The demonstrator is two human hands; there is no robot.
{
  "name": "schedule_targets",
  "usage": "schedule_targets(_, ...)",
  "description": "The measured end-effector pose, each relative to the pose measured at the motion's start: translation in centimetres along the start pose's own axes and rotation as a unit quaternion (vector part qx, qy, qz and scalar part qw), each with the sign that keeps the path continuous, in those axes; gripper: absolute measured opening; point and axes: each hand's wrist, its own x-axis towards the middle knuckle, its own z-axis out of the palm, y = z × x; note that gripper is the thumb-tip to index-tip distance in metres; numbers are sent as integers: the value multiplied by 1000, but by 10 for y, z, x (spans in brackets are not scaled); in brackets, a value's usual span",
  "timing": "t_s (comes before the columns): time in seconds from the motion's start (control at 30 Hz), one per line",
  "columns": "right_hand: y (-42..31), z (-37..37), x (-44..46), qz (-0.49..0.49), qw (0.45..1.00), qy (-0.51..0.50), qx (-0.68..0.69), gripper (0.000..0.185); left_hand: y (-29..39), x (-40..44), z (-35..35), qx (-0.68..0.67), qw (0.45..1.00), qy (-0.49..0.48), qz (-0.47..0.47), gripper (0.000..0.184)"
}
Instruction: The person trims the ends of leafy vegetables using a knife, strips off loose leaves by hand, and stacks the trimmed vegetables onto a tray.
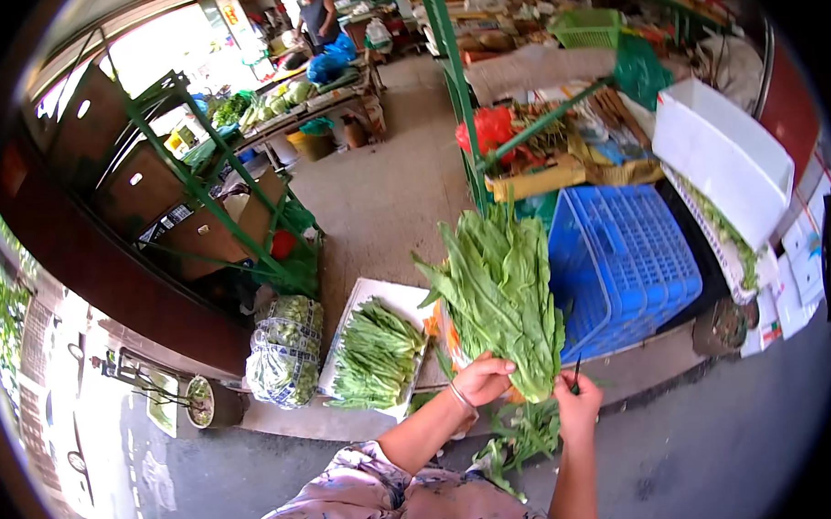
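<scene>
left hand point(486, 380): thumb and fingers closed on the greens point(504, 298), near the stem end; bangle point(463, 400) at wrist. right hand point(578, 408): pinching a slim dark tool point(576, 375) just beside the stem end, contact with stems uncertain. greens: in the grip, leaves fanned up and away. below the grip: loose leaves point(531, 434), resting surface unclear. left of the grip: tray point(366, 287) under a leafy pile point(378, 361), netted bundle point(284, 356) beyond. right of the grip: crate point(649, 270), near the leaves. possible mishaps: nicked left fingers, from working the tool, if sharp, so near; slipping outer leaves, from a hold at one end only; torn leaves, from brushing the crate. hidden: left fingertips, under the bunch; tool's kind and tip; orange item point(431, 326), mostly behind the greens.
</scene>
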Motion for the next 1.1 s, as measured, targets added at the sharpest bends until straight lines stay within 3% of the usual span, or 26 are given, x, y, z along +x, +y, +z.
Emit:
schedule_targets(0.03,0,3,0,-49,998,14,-49,10,-1,2,-8,2,1000,-2,-5,58)
schedule_targets(0.1,-9,11,-5,-68,995,54,-53,10,-2,1,-7,-68,997,-22,-23,47)
schedule_targets(0.3,-5,16,-2,-157,973,145,-86,7,-10,-1,2,-87,996,-13,18,42)
schedule_targets(0.4,-10,6,-1,-234,919,172,-268,16,-11,2,2,-24,999,7,25,45)
schedule_targets(0.5,-16,-14,12,-262,895,235,-275,21,-11,2,1,14,1000,12,15,50)
schedule_targets(0.63,3,-78,31,-212,865,264,-371,21,-10,-2,-6,38,999,25,19,58)
schedule_targets(0.7,46,-119,32,-97,840,173,-505,24,-11,-2,-17,93,993,61,38,58)
schedule_targets(0.77,72,-139,21,105,854,19,-509,25,-10,-3,-18,61,996,58,37,63)
schedule_targets(0.8,69,-121,14,112,938,36,-326,20,-10,0,-21,59,995,76,30,74)
schedule_targets(0.83,59,-91,-1,121,983,50,-129,17,-12,0,-24,57,994,96,19,86)
schedule_targets(0.9,15,-27,-21,-25,999,-4,-43,19,-12,3,-20,74,991,111,8,95)
schedule_targets(0.97,-18,6,-28,-21,990,-117,-77,23,-15,5,-14,56,987,150,-3,97)
schedule_targets(1.03,-1,9,-19,-106,955,-93,-260,19,-27,14,-30,140,970,190,58,99)
schedule_targets(1.1,8,12,-15,-125,953,-99,-258,14,-19,6,-26,161,965,198,63,100)
